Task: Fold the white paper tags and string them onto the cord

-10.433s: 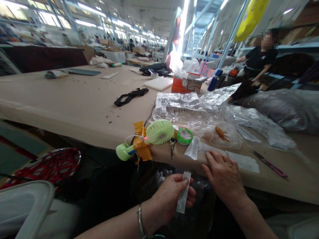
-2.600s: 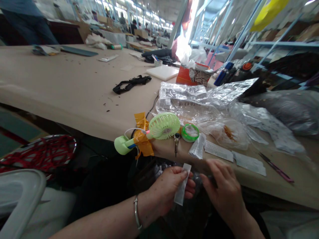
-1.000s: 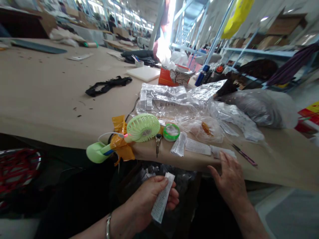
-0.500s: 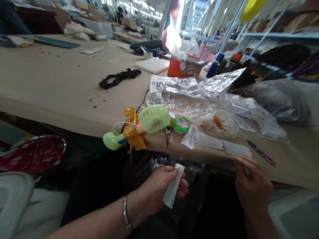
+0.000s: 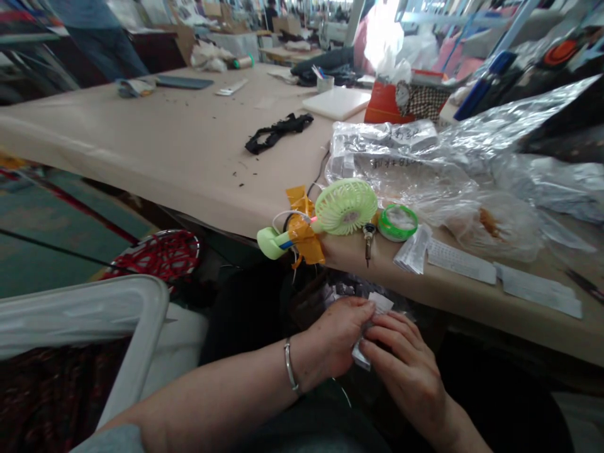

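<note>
Just below the table's front edge, my left hand (image 5: 340,333) pinches a small bundle of white printed labels (image 5: 380,302) between thumb and fingers. My right hand (image 5: 408,362) meets it from the right, its fingers bent over the same labels and covering their middle. The lower end of the bundle shows beneath the fingers. On the table edge above lie a fanned stack of white labels (image 5: 414,249) and two flat printed strips, one (image 5: 462,261) beside the other (image 5: 538,289).
A green fan (image 5: 346,206) is taped at the table edge, beside a pointed metal tool (image 5: 368,244) and a green-rimmed round container (image 5: 399,223). Clear plastic bags (image 5: 401,170) lie behind. Black fabric (image 5: 278,133) rests farther back. A white bin (image 5: 146,333) stands at left.
My right hand has come from the flat strips at the table edge to the labels in my left hand. The view has swung left, so the table things appear farther right.
</note>
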The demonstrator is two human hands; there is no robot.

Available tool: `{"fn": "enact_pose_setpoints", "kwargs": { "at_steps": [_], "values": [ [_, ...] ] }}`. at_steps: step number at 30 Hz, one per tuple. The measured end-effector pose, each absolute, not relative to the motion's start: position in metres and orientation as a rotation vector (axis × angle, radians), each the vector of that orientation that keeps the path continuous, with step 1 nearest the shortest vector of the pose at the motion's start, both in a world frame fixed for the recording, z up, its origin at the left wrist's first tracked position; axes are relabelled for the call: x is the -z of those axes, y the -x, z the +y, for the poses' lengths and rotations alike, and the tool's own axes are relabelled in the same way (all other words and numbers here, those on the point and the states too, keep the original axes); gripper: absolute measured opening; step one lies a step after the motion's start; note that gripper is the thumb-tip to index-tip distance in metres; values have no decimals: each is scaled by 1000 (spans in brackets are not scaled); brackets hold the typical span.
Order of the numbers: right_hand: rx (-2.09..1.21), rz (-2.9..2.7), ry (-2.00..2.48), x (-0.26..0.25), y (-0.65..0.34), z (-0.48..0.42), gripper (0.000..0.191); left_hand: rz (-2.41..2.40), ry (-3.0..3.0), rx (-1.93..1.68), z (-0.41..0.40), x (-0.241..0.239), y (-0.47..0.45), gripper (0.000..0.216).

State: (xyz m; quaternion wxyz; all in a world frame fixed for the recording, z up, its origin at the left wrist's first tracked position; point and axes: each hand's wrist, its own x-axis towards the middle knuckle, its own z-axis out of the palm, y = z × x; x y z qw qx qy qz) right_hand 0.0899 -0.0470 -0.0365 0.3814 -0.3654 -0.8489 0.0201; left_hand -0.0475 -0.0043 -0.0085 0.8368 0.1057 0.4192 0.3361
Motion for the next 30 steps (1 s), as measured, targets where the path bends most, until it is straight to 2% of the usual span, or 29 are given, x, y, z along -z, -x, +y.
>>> {"fn": "enact_pose_setpoints", "kwargs": {
  "at_steps": [10,17,20,23,26,30],
  "values": [
    [-103,-2191,917,35,-90,-49,21,822,-252,-661,-9,16,51,22],
    [-302,-2021,942,38,-102,-56,37,788,-317,-598,-5,17,55,19],
    [-548,-1654,1179,46,-113,-53,36,749,-396,-495,-4,13,58,24],
    [-1116,-1411,1225,56,-121,-42,37,691,-458,-427,-6,10,59,29],
    [-1626,-1294,1031,62,-124,-31,40,650,-507,-363,-11,7,59,32],
    [-1773,-1204,857,63,-120,-25,34,652,-546,-317,-14,7,59,35]
  ]
}}
